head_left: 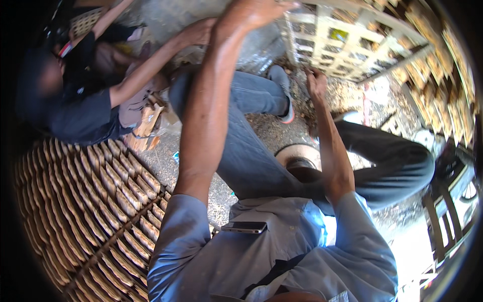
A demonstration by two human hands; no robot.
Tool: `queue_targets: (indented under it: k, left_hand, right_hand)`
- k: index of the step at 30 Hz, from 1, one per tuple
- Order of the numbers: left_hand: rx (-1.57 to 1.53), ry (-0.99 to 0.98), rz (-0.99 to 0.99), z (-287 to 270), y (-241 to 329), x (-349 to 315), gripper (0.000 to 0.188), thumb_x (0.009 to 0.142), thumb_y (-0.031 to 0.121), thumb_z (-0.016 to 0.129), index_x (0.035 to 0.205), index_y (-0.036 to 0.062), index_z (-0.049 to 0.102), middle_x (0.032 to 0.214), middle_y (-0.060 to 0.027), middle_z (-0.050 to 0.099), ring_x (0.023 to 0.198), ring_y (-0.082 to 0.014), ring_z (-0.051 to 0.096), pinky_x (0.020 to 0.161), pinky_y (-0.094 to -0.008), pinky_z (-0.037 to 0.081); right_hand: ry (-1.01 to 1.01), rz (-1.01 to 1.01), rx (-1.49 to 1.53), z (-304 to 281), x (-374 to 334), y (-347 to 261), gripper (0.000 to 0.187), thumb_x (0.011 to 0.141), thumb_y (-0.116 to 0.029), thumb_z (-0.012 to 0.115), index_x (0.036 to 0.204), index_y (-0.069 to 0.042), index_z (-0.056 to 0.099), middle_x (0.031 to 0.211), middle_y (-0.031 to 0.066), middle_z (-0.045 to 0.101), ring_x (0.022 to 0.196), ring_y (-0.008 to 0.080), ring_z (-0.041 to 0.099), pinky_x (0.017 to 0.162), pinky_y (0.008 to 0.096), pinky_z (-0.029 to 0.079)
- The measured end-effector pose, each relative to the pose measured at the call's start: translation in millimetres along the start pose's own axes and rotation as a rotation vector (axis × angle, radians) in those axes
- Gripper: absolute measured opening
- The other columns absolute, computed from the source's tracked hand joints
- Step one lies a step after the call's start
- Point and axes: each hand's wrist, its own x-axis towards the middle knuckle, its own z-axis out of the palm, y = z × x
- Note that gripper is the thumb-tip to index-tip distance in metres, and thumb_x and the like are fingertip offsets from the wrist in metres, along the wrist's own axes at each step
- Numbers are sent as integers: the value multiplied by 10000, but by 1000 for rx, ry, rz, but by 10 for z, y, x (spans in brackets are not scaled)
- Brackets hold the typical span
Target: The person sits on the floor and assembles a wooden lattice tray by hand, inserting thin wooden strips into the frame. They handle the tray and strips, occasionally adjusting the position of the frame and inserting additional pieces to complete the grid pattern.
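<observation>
My left hand (pixel 255 14) is stretched far forward at the top edge, with its fingers pointing right toward a pale lattice crate (pixel 322 30). Part of that hand is cut off by the frame, and I see nothing held in it. Lower down, my right hand (pixel 316 84) hangs near the crate's lower left corner. Its fingers are small and loosely bent, slightly apart, with nothing visible between them. A greyish, shiny sheet or surface (pixel 261 48) lies beyond my left forearm.
A co-worker (pixel 85 110) in dark clothes sits at left, one arm reaching toward my left forearm. Rows of thin, flat brownish pieces (pixel 100 201) stand at lower left; similar stacks (pixel 443 75) rise at right. Debris covers the ground (pixel 196 186). A phone (pixel 244 227) rests against my shirt.
</observation>
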Motion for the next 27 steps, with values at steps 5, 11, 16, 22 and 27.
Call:
queue_targets:
  k: [5,11,16,22,27]
  left_hand:
    - [61,-17,-119,-125,205,-117,210,895,202,738,984,13,720,841,-178,719,764,-276,684,728,-411,520]
    - [78,37,-37,-6,138,-41,200,894,182,741,923,-12,703,768,-160,691,712,-212,646,692,-387,509]
    - [28,13,-68,-14,74,-29,167,895,137,740,933,-23,713,781,-154,708,727,-200,650,697,-385,512]
    - [35,23,-52,18,75,-40,166,901,128,740,964,-25,723,796,-159,715,743,-200,656,713,-379,517]
    - [39,28,-33,-34,174,-44,170,905,122,739,989,-26,731,808,-163,720,756,-201,661,727,-373,522]
  right_hand:
    - [-47,78,273,271,-110,-266,295,960,-223,696,1067,47,752,719,10,648,666,89,539,590,263,403]
    - [-30,96,297,356,57,239,238,967,-183,667,1053,24,746,716,12,656,634,79,533,557,273,404]
    - [-26,106,112,423,19,109,200,975,-148,661,1059,14,743,689,12,649,549,68,476,487,252,350]
    - [22,424,235,260,9,-638,218,899,-134,662,1039,-27,791,611,-16,565,439,100,346,412,305,268]
    - [31,263,229,282,42,-164,284,875,-176,608,1016,-16,795,713,43,657,566,121,473,511,307,380]
